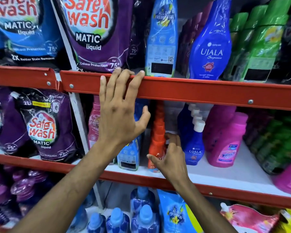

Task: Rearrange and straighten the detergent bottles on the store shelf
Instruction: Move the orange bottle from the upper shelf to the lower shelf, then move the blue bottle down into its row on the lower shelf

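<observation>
My left hand (119, 111) rests flat on the red front rail (191, 91) of the upper shelf, fingers spread over its top edge, holding nothing. My right hand (170, 157) reaches into the middle shelf and curls around the lower part of a red bottle (158, 132), thumb on its front and fingers behind. Left of it stand a light blue bottle (129, 157) and a pink bottle (93, 125), both partly hidden by my left arm. To the right are small blue Ujala bottles (194, 145) and pink Vanish bottles (225, 142).
The upper shelf holds purple Safe Wash pouches (91, 34), a light blue bottle (161, 39), a large Ujala bottle (210, 47) and green bottles (259, 44). Safe Wash pouches (40, 126) stand at middle left. Blue bottles (141, 216) and pouches fill the bottom shelf.
</observation>
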`<action>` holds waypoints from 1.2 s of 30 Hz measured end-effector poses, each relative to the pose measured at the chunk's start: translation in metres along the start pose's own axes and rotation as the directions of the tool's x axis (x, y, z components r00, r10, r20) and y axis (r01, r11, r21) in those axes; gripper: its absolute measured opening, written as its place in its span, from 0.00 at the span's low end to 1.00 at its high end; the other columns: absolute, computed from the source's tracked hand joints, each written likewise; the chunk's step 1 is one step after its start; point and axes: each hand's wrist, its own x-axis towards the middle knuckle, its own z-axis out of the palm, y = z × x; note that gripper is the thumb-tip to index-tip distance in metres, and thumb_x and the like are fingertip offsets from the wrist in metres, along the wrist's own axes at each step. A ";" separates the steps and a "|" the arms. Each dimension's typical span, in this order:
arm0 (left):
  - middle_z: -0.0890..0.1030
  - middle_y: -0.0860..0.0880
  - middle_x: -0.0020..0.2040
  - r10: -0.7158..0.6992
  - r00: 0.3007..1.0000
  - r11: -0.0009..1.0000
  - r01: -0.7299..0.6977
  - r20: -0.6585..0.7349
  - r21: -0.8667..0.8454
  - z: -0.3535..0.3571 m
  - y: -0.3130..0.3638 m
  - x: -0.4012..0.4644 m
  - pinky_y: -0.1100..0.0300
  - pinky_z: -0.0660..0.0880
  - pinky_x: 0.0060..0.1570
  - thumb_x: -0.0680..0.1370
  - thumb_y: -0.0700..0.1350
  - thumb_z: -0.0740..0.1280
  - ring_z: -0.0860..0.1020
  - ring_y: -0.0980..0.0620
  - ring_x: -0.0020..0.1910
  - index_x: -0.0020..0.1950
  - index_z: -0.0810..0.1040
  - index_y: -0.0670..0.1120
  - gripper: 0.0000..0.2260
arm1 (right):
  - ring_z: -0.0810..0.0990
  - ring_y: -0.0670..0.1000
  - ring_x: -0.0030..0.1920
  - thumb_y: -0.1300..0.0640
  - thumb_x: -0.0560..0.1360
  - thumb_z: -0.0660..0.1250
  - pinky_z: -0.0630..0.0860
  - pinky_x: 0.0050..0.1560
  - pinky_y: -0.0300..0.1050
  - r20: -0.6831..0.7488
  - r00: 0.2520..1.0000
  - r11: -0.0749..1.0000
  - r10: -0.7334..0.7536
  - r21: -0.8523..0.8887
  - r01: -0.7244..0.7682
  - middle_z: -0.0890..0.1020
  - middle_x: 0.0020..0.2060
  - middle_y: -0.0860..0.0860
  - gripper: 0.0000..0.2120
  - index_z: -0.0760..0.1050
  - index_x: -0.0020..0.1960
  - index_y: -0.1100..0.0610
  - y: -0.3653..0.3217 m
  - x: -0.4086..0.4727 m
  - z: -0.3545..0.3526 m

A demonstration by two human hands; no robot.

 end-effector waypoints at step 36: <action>0.78 0.44 0.68 0.099 0.993 0.995 -0.098 -0.068 0.016 0.021 0.063 0.015 0.34 0.57 0.77 0.70 0.51 0.72 0.73 0.40 0.70 0.71 0.74 0.44 0.31 | 0.72 0.64 0.65 0.39 0.72 0.67 0.75 0.58 0.57 -0.432 0.859 0.941 -0.274 -0.304 0.147 0.58 0.77 0.59 0.47 0.41 0.80 0.45 -0.107 0.104 -0.193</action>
